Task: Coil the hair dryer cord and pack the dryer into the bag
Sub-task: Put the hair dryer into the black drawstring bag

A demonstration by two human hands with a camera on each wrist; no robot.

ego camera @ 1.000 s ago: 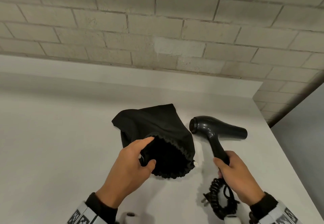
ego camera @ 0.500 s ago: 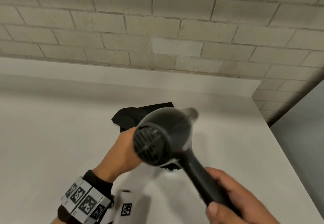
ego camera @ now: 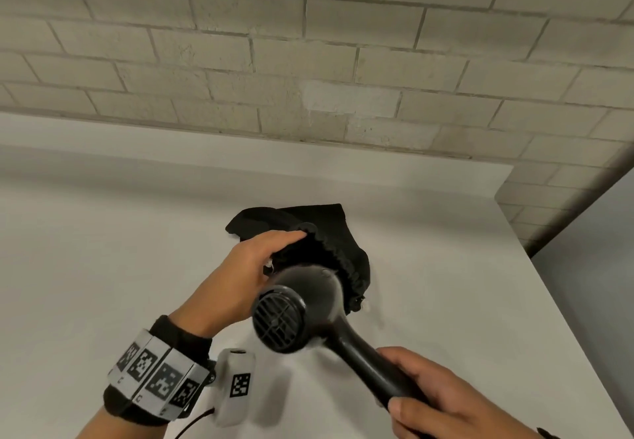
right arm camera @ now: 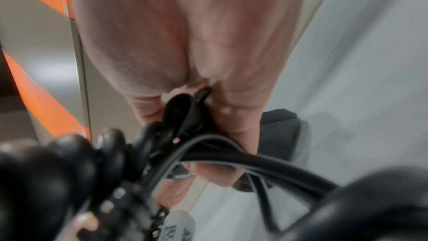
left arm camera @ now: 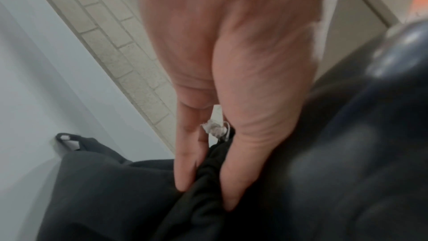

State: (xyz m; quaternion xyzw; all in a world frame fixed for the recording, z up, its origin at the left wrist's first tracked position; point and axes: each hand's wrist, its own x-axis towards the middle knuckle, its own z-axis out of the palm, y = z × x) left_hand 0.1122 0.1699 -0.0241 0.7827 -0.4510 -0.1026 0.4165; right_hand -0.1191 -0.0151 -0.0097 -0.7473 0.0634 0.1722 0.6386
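A black drawstring bag [ego camera: 329,232] lies on the white table [ego camera: 103,267]. My left hand [ego camera: 240,274] pinches its gathered rim [left arm camera: 203,177] and holds the mouth up. My right hand [ego camera: 442,401] grips the handle of the black hair dryer [ego camera: 302,308]. The dryer's nozzle end points into the bag's mouth, and its rear grille [ego camera: 278,318] faces the head camera. In the right wrist view my right hand [right arm camera: 208,125] also holds the coiled black cord [right arm camera: 231,155] against the handle. How far the nozzle is inside is hidden.
A pale brick wall [ego camera: 343,61] stands behind the table. The table's right edge [ego camera: 562,335] runs diagonally close to my right hand. A wrist camera with marker tags [ego camera: 236,383] sits on my left wrist.
My right hand lifted the dryer off the table and swung it left, nozzle toward the bag's mouth. My left hand raised the bag's rim and keeps hold of it.
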